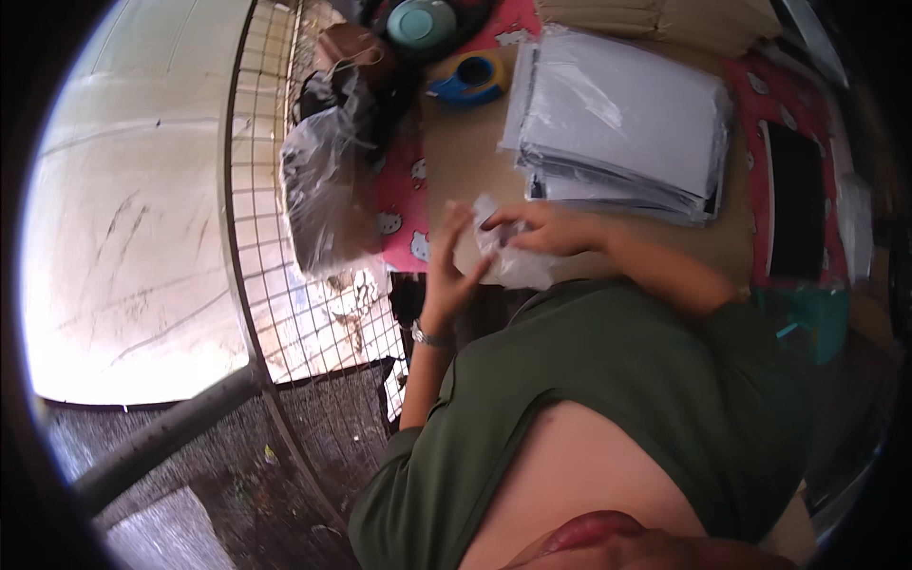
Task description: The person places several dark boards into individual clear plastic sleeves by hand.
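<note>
A crumpled piece of clear plastic (521, 270), perhaps a bag, lies at the near edge of the brown board (456, 157), between my two hands. My right hand (551, 230) reaches over it from the right, its fingers bent and closed on the plastic. At the plastic's left side is my left hand (448, 258), raised with fingers stretched up and thumb held apart. Nothing shows in its grasp. Beyond my hands sits a stack of white sheets in clear plastic sleeves (622, 119). A blue tape dispenser (475, 80) stands left of the stack.
A filled clear plastic bag (328, 190) leans by the wire mesh (261, 180) on the left. A dark flat panel (796, 201) lies on the red patterned cloth (750, 123) at right. Farther back are a round teal container (421, 23) and brown cardboard (665, 21).
</note>
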